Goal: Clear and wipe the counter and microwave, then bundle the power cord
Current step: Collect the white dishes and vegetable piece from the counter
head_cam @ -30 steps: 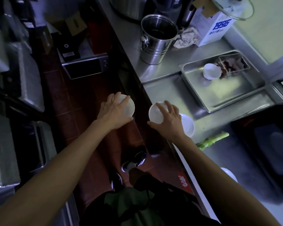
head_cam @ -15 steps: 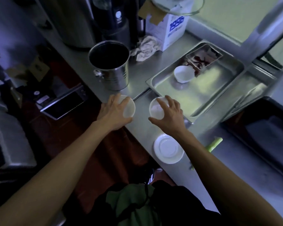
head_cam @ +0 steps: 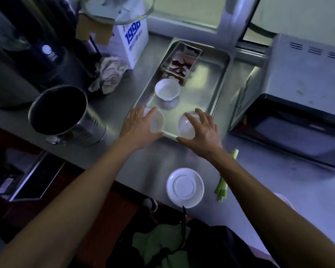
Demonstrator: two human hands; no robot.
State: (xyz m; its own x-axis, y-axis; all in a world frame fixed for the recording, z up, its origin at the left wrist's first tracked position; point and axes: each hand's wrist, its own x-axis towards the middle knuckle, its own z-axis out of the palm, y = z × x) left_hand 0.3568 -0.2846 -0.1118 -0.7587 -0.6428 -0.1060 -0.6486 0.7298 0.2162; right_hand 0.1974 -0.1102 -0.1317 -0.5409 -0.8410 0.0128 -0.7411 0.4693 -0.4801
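Both hands hold small white bowls from above, fingers spread and curled over the rims. The left hand (head_cam: 138, 127) has its grip grasping the left bowl (head_cam: 156, 121) at the near-left corner of the steel tray (head_cam: 219, 84); the right hand (head_cam: 203, 132) has its grip grasping the right bowl (head_cam: 186, 126) at the tray's near edge. Whether either bowl rests on the tray floor or hangs just above it cannot be told.

A third white bowl (head_cam: 167, 89) stands upright inside the tray, beyond and between the two held bowls. At the tray's far end sits a smaller rectangular steel dish (head_cam: 182, 60) holding dark red scraps.

The tray lies on the steel surface (head_cam: 153, 157). To its right stands the microwave (head_cam: 302, 93), its dark door facing the near side. Near the front edge of the surface lies an upturned white saucer (head_cam: 185, 187), and just to its right a green vegetable stalk (head_cam: 225, 178) stretches toward the microwave.

Left of the tray stands a steel bucket (head_cam: 66, 117) with a dark interior. Beyond it lies a crumpled cloth (head_cam: 109, 74), touching a white carton (head_cam: 133, 38) printed with blue numerals. A glass lid (head_cam: 116, 8) rests on top of the carton.
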